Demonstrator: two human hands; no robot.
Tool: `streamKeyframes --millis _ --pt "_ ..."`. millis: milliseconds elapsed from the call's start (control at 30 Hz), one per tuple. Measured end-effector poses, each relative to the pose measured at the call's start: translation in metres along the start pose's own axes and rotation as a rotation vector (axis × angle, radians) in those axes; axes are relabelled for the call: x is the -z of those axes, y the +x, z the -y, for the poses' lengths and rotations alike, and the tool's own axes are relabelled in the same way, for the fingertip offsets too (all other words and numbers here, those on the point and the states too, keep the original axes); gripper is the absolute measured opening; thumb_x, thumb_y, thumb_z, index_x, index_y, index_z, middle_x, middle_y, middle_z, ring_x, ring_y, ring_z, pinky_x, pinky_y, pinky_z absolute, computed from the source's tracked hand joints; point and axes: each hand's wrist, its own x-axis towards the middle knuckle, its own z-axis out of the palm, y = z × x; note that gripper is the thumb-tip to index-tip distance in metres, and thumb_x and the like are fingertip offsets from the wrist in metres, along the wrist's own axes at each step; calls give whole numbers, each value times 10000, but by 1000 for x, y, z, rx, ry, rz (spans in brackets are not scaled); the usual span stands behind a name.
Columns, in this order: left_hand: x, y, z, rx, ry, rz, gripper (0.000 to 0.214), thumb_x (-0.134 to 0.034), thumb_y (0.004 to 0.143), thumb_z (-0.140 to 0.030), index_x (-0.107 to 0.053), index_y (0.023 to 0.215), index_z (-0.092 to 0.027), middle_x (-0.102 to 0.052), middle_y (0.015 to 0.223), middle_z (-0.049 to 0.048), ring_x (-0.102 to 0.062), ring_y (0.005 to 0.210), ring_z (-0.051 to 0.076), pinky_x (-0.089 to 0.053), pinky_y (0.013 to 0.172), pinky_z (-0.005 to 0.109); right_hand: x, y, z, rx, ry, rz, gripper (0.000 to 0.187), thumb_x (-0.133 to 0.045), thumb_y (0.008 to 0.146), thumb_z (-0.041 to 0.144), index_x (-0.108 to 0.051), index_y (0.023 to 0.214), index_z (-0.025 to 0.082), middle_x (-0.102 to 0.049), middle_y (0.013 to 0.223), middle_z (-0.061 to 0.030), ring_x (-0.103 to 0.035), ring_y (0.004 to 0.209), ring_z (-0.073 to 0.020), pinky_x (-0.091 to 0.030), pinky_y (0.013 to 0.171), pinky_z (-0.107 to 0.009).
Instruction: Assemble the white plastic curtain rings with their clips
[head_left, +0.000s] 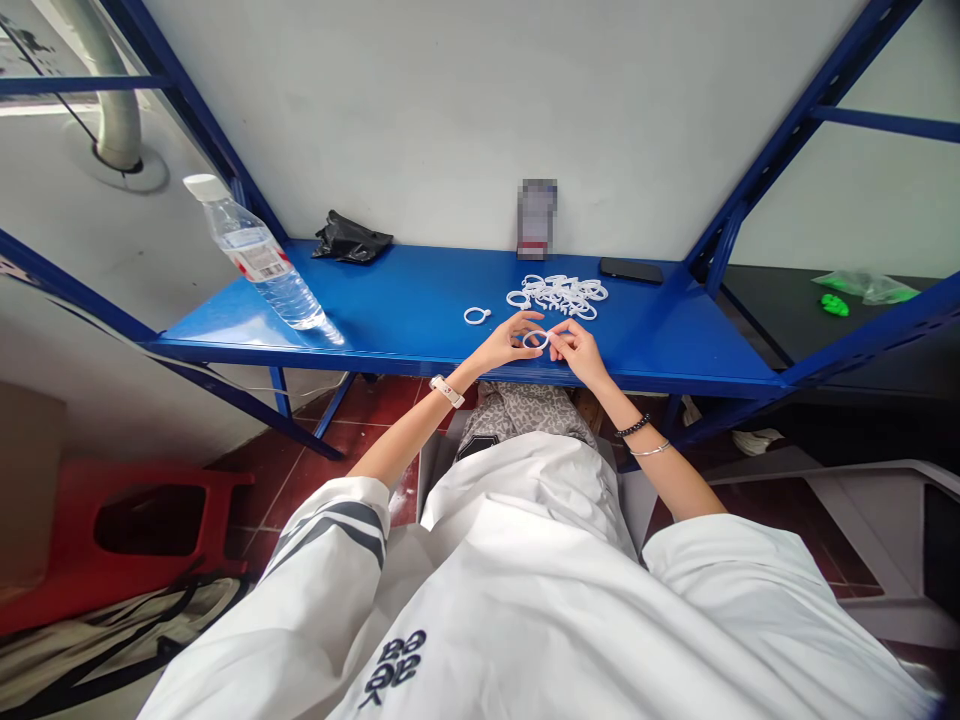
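Note:
Between my hands, above the near edge of the blue table, is a white curtain ring (535, 348) with a small tab on its right side. My left hand (510, 342) curls around the ring's left side, thumb below and fingers above. At the tab, my right hand (576, 352) pinches with thumb and forefinger. Just beyond the hands lies a loose pile of similar white rings (566, 293). One more single ring (476, 317) lies apart from the pile, left of my left hand.
On the blue table (405, 310), a water bottle (262, 262) stands left and a black plastic bag (351, 238) lies behind. A blurred upright object (536, 220) leans at the wall, beside a black phone (631, 270). Blue metal posts (217, 130) flank the table; a red stool (75, 520) is lower left.

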Motion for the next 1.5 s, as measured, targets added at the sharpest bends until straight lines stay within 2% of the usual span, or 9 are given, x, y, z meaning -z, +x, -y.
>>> streamKeyframes --millis 167,333,1033,1333,1500 --pt "1 0 2 -23 28 -30 704 -767 753 -489 -473 1330 -211 -600 1246 142 -585 1142 260 -511 772 283 0 0 -3 -9 5 -10 486 -641 794 681 -556 860 207 -602 565 23 -530 514 -119 -431 559 -256" --pt "2 0 3 -34 4 -69 709 -772 752 -467 -457 1344 -236 -562 1296 138 -552 1203 265 -516 814 290 -1 0 -4 -19 -8 -18 494 -644 787 686 -550 843 205 -607 568 16 -543 522 -124 -443 565 -259" --pt "3 3 10 -46 -97 -102 716 -810 714 -442 -481 1315 -237 -569 1227 117 -574 1182 250 -516 956 358 -2 -1 0 -31 -55 -25 542 -652 740 730 -562 830 203 -619 565 6 -541 513 -132 -430 562 -268" --pt "4 4 14 -53 -120 -107 721 -823 692 -443 -485 1294 -235 -581 1213 106 -581 1186 243 -461 1060 411 -2 0 -1 -33 -69 -26 547 -652 736 733 -563 838 203 -617 559 11 -531 502 -129 -427 555 -266" --pt "4 5 14 -63 -148 -111 688 -830 690 -389 -497 1268 -225 -592 1188 97 -588 1184 238 -440 1087 415 -2 0 -1 -29 -68 -26 542 -657 737 724 -565 853 203 -611 553 11 -525 499 -130 -415 553 -267"
